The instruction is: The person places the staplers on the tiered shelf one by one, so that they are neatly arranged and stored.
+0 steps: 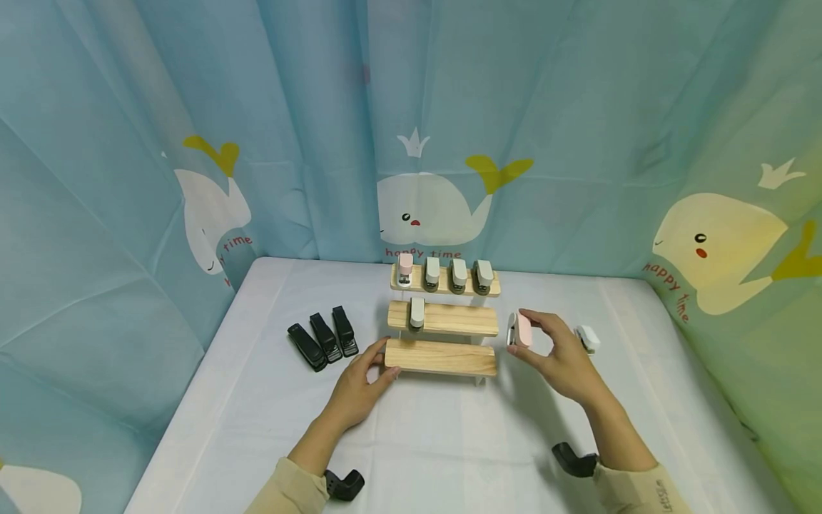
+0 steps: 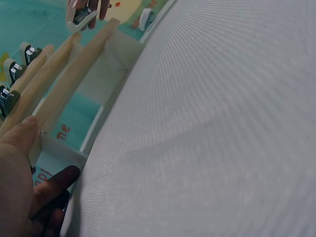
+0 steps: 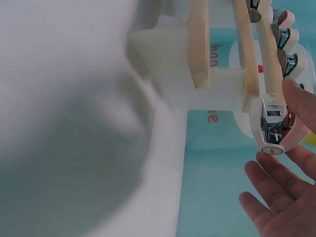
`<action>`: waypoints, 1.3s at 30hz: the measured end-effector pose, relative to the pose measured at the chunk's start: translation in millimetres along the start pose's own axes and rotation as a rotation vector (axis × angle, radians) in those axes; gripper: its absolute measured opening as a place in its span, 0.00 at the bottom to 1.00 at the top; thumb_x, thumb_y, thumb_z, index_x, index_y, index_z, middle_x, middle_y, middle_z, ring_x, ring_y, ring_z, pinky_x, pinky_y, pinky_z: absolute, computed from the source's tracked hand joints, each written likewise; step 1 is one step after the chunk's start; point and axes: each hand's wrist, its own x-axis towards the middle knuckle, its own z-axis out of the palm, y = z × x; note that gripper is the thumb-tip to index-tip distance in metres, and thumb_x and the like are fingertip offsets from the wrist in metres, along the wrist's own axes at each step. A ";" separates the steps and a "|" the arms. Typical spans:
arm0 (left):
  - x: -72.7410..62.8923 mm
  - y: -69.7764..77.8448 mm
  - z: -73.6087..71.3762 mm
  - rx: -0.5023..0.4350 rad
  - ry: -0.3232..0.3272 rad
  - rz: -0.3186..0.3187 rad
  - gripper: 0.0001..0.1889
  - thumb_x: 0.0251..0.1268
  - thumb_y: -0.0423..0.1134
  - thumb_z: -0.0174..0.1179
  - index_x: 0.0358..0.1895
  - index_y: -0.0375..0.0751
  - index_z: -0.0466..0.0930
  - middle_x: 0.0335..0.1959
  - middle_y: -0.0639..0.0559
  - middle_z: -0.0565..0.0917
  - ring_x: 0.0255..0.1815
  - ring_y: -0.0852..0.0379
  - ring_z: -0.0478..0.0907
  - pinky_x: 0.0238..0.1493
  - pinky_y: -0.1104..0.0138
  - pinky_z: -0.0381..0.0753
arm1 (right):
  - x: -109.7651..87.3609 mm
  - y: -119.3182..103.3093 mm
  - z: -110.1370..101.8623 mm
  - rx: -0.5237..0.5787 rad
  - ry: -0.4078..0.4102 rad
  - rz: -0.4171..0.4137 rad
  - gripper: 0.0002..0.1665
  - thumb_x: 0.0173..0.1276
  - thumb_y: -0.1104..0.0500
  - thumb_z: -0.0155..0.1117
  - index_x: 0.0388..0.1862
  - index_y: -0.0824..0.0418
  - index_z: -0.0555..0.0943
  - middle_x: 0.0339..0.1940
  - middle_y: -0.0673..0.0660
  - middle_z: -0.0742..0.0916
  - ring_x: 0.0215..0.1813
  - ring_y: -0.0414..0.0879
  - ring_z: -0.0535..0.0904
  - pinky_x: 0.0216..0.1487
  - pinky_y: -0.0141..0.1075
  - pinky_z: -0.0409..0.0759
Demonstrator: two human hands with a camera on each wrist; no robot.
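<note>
My right hand [image 1: 565,360] pinches a small pink-and-white stapler [image 1: 521,330] between thumb and fingers, in the air just right of a three-tier wooden display rack [image 1: 443,357]. In the right wrist view the held stapler [image 3: 270,131] shows its white base and metal works. My left hand [image 1: 358,389] holds the left end of the rack's lowest board, thumb [image 2: 22,136] against the wood. Another pink stapler [image 1: 405,268] and several white-topped staplers [image 1: 458,275] stand on the top tier. One white-topped stapler [image 1: 417,314] stands at the middle tier's left end.
Three black staplers [image 1: 324,339] lie side by side on the white table [image 1: 270,428], left of the rack. A white stapler [image 1: 587,338] lies behind my right hand. A blue whale-print curtain [image 1: 308,143] hangs behind the table. Black devices [image 1: 574,460] sit at both wrists.
</note>
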 end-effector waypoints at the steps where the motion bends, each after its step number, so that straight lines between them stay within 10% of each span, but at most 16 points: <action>1: 0.1 0.1 0.0 -0.001 0.001 0.000 0.39 0.71 0.68 0.58 0.80 0.58 0.63 0.57 0.59 0.86 0.71 0.47 0.76 0.73 0.41 0.70 | 0.4 -1.1 0.7 0.002 0.000 -0.002 0.42 0.67 0.52 0.77 0.75 0.63 0.71 0.70 0.68 0.77 0.71 0.68 0.71 0.67 0.69 0.68; 39: 0.0 -0.9 0.5 -0.005 0.000 0.002 0.38 0.71 0.67 0.59 0.80 0.61 0.63 0.56 0.62 0.86 0.70 0.49 0.76 0.74 0.42 0.70 | 19.3 -37.0 30.3 0.008 -0.015 -0.135 0.43 0.62 0.55 0.81 0.74 0.60 0.73 0.69 0.61 0.79 0.73 0.62 0.73 0.71 0.62 0.71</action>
